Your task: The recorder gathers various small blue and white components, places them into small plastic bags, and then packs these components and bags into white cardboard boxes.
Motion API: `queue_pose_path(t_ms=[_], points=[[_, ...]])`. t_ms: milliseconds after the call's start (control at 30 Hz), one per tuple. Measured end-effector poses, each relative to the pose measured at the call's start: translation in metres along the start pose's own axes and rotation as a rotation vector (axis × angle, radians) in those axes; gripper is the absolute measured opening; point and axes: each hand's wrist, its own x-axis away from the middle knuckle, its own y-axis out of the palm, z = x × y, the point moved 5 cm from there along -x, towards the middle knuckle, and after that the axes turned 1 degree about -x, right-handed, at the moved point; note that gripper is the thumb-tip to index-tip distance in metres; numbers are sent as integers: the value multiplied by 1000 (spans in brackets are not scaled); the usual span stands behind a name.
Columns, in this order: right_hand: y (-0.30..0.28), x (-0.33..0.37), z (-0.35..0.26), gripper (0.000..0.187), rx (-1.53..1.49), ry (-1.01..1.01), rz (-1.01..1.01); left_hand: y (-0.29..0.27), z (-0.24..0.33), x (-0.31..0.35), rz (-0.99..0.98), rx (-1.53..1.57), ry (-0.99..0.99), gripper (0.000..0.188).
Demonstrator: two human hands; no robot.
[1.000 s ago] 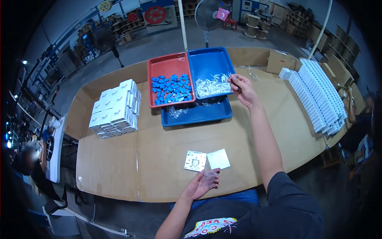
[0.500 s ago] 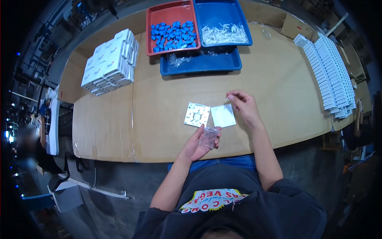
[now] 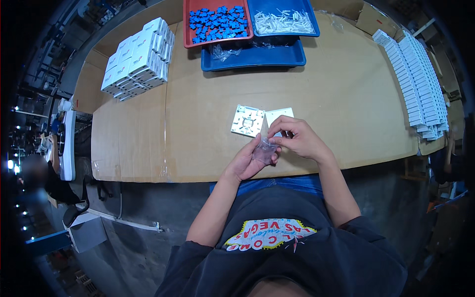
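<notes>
Near the table's front edge, my left hand [image 3: 247, 161] holds a small clear plastic bag [image 3: 264, 153], palm up, with the fingers wrapped around it. My right hand [image 3: 299, 141] meets it at the bag's mouth, thumb and fingertips pinched together; whatever is between them is too small to make out. Just beyond the hands lies a white square plastic box base [image 3: 241, 127], its moulded inside with a round middle facing up. Beside it sits a flat white square cover [image 3: 280, 115], partly hidden behind my right hand.
A red tray [image 3: 186, 29] of small blue pieces and a blue tray [image 3: 292, 4] of thin white pieces stand at the back. Below them, another blue tray [image 3: 267, 58] holds clear plastic. White boxes [image 3: 136, 59] are stacked left, more white boxes [image 3: 413, 84] right. A person [image 3: 57, 178] is far left.
My right hand has come down and left, from above the cover to the bag's mouth, carrying a small pale piece seen earlier in its fingertips. The view has shifted, with the table higher in it.
</notes>
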Motion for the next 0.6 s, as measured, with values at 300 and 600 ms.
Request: queue_pose_path(t_ms=[300,600], points=[[16,1,8,24,-84,-94,-148,0,1,2,34,21,30,53],[42,-1,6,44,28,199,-368,-5,1,9,14,-169,16,49]])
